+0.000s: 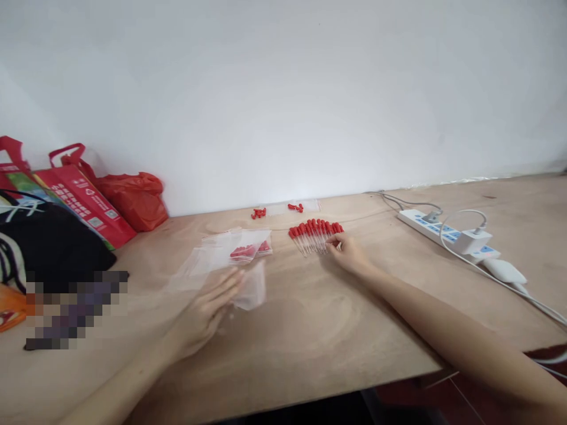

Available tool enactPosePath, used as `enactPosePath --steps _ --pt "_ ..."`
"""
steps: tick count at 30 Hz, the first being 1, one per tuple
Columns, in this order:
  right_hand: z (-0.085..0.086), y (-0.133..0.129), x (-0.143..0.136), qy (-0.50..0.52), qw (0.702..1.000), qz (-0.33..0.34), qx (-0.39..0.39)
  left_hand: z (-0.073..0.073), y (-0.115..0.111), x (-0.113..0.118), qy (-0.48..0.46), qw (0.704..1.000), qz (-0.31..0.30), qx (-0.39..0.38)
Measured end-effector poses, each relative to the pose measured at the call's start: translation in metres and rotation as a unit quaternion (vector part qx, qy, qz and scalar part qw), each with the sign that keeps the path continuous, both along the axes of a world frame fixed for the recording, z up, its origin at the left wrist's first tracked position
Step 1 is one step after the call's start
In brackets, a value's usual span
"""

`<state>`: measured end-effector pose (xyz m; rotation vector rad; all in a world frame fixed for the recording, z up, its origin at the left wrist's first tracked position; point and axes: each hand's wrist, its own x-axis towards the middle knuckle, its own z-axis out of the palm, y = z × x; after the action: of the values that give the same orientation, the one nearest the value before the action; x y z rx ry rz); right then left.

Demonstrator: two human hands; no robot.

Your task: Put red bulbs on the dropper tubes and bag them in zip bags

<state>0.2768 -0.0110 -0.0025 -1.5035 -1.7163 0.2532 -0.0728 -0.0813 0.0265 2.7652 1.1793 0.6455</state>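
Several clear droppers with red bulbs [316,227] lie fanned out side by side on the wooden table [310,330]. My right hand [348,252] is at the right end of this row, fingers pinched near the thin tips; what they hold is too small to make out. My left hand [217,304], blurred, has its fingers stretched out, touching or just over a clear plastic bag [254,289]. Behind it, more clear bags [212,251] lie overlapping, with red pieces [243,252] in or under them.
Small red pieces [258,213] and a flat clear bag lie near the wall. A white power strip [427,227] with plugs and cables is at the right. Red bags [133,198] and a black bag [57,245] stand at the left.
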Motion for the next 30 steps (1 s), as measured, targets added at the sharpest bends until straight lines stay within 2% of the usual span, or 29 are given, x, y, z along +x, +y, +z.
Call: enactPosePath --steps 1,3,6,9,12,15,18,23,25,27,30 --pt "0.002 0.007 0.003 -0.014 1.0 -0.026 -0.005 0.003 0.001 0.015 0.02 0.998 -0.063 -0.016" --pt "0.006 0.023 0.007 -0.041 0.996 -0.068 -0.03 0.007 0.005 0.044 0.063 0.989 -0.125 -0.044" --pt "0.012 0.045 0.005 -0.067 0.991 -0.1 -0.059 0.007 0.013 0.076 0.101 0.98 -0.144 -0.09" --pt "0.016 0.067 -0.006 -0.105 0.988 -0.097 -0.05 0.0 0.018 0.088 0.111 0.975 -0.147 -0.127" --pt "0.018 0.087 -0.019 -0.157 0.981 -0.101 -0.054 -0.009 0.019 0.086 0.087 0.977 -0.143 -0.13" --pt "0.018 0.105 -0.026 -0.168 0.976 -0.094 -0.1 -0.012 0.017 0.083 0.024 0.983 -0.143 -0.11" --pt "0.017 0.118 -0.028 -0.153 0.977 -0.073 -0.132 -0.01 0.014 0.085 -0.023 0.984 -0.15 -0.098" --pt "0.021 0.124 -0.025 -0.098 0.983 -0.057 -0.143 -0.008 0.018 0.082 -0.045 0.984 -0.158 -0.074" --pt "0.027 0.122 -0.022 -0.064 0.987 -0.048 -0.138 -0.005 0.028 0.07 -0.043 0.99 -0.128 -0.028" --pt "0.036 0.118 -0.017 -0.026 0.991 -0.03 -0.126 -0.001 0.043 0.052 -0.021 0.997 -0.071 0.024" --pt "0.05 0.106 -0.007 0.028 0.995 0.006 -0.101 0.005 0.07 0.023 0.045 0.998 -0.003 0.042"
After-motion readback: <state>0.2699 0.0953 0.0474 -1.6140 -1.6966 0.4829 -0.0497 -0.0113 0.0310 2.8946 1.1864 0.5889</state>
